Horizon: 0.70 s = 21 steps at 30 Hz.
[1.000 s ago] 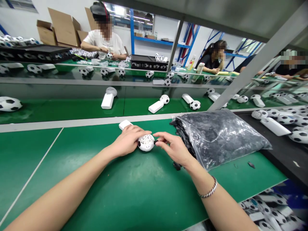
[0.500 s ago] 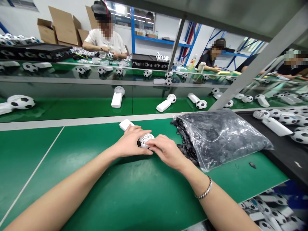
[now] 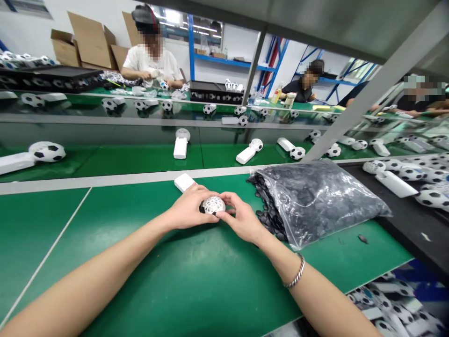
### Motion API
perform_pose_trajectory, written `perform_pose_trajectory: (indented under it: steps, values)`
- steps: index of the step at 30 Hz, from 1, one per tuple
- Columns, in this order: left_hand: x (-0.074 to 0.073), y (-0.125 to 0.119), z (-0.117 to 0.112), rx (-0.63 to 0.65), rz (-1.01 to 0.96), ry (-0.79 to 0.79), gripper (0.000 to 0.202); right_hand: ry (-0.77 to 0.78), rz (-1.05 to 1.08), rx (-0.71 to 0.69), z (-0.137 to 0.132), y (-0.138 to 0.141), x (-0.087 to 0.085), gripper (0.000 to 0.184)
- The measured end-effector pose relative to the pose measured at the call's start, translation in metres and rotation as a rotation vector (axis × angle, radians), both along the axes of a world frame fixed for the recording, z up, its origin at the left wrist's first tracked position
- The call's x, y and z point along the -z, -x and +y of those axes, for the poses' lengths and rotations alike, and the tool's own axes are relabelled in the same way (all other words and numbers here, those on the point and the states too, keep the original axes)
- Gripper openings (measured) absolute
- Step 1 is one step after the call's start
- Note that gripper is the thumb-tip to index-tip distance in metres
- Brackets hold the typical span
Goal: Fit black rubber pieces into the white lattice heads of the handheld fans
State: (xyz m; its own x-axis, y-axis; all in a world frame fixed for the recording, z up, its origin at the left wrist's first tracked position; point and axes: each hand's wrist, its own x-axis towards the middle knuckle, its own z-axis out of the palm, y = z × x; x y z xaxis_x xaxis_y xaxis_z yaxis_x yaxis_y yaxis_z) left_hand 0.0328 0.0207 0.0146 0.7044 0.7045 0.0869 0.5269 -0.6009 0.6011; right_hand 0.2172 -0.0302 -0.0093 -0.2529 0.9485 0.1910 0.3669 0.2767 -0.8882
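Note:
A white handheld fan with a soccer-ball head [image 3: 214,205] lies over the green table, its openwork grille facing up and black patches showing at its side. Its white handle [image 3: 184,182] sticks out beyond my left hand [image 3: 192,206], which is closed around the ball's left side. On the right side of the ball, the thumb and fingers of my right hand [image 3: 242,216] press against it. Whether a small piece sits under those fingertips is hidden. Just right of my right hand, black flat pieces [image 3: 268,213] spill from a clear plastic bag [image 3: 326,201].
Behind the table's pale edge runs a green conveyor belt [image 3: 140,161] carrying several similar fans. A dark tray [image 3: 400,220] with more fans stands at right. A slanted grey post [image 3: 354,103] crosses the right side. Co-workers [image 3: 154,65] sit beyond the belts.
My right hand has gone from a pinch at the ball's near right edge to fingers spread along its right side. Fans on the near belt have shifted right, those on the far belt left.

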Motion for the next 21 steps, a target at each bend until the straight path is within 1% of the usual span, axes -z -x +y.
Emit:
perform_pose_trajectory:
  steps: [1,2,3,4,5,7,8,10,12,13,15,18,20,21]
  values:
    - [-0.004,0.001,0.006,0.028,-0.008,0.065,0.058,-0.018,-0.056,0.029,0.001,-0.007,-0.004,0.028]
    - [-0.007,0.003,0.016,0.023,-0.030,0.119,0.063,-0.047,-0.128,0.071,0.001,-0.016,-0.010,0.026]
    - [-0.011,0.005,0.029,-0.029,-0.058,0.140,0.068,-0.077,-0.217,0.127,0.001,-0.026,-0.017,0.023]
    - [-0.014,0.007,0.045,-0.141,-0.089,0.117,0.073,-0.102,-0.317,0.189,0.000,-0.037,-0.023,0.019]
    - [-0.017,0.008,0.065,-0.293,-0.109,0.038,0.074,-0.103,-0.431,0.242,-0.001,-0.047,-0.030,0.015]
    - [-0.017,0.011,0.107,-0.596,-0.016,-0.136,0.082,-0.034,-0.674,0.312,-0.006,-0.063,-0.038,0.010]
    - [-0.015,0.011,0.127,-0.704,0.066,-0.153,0.088,0.016,-0.778,0.334,-0.009,-0.068,-0.039,0.010]
    - [-0.008,0.009,0.163,-0.818,0.194,-0.122,0.100,0.087,-0.910,0.362,-0.013,-0.070,-0.034,0.014]
    - [0.001,0.003,0.186,-0.858,0.256,-0.048,0.106,0.107,-0.940,0.378,-0.014,-0.067,-0.025,0.017]
    - [0.005,-0.002,0.194,-0.861,0.264,-0.018,0.106,0.109,-0.929,0.379,-0.013,-0.064,-0.020,0.017]
    - [0.013,-0.013,0.203,-0.853,0.265,0.015,0.098,0.111,-0.880,0.358,-0.008,-0.059,-0.012,0.013]
    - [0.021,-0.026,0.207,-0.844,0.270,-0.004,0.084,0.117,-0.809,0.324,-0.003,-0.057,-0.007,0.012]
    - [0.020,-0.025,0.203,-0.812,0.267,-0.031,0.074,0.102,-0.767,0.325,-0.001,-0.060,-0.007,0.011]
    - [0.018,-0.020,0.199,-0.784,0.264,-0.040,0.068,0.089,-0.739,0.322,-0.002,-0.062,-0.007,0.010]
